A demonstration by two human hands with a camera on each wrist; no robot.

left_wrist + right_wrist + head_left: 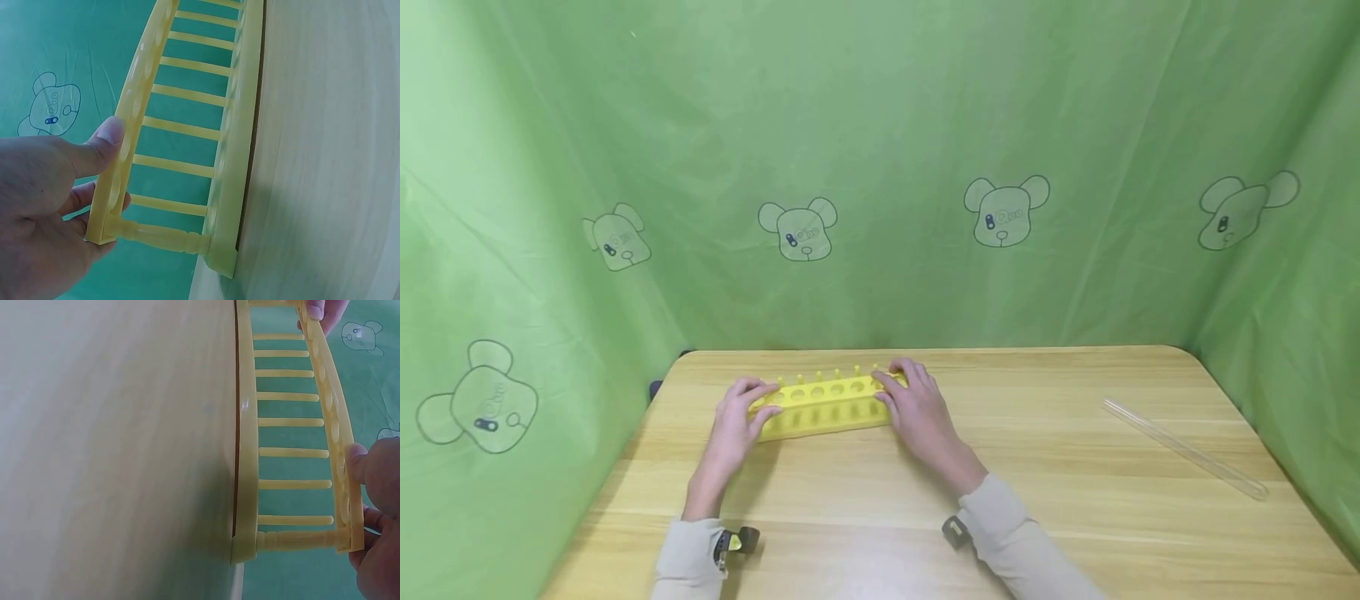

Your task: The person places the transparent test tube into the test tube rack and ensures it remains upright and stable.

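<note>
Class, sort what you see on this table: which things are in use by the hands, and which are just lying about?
In use:
- yellow test tube rack
- left hand gripping one end
- right hand gripping the other end

Lying about:
- clear glass tube, apart on the wooden table

The yellow test-tube rack (pixel 823 406) stands upright on the wooden table, near its far edge and left of the middle, its long side facing the person. Its top plate carries a row of round holes (with small pegs rising along the back edge), joined to the base plate by thin rungs and turned corner posts.
</note>
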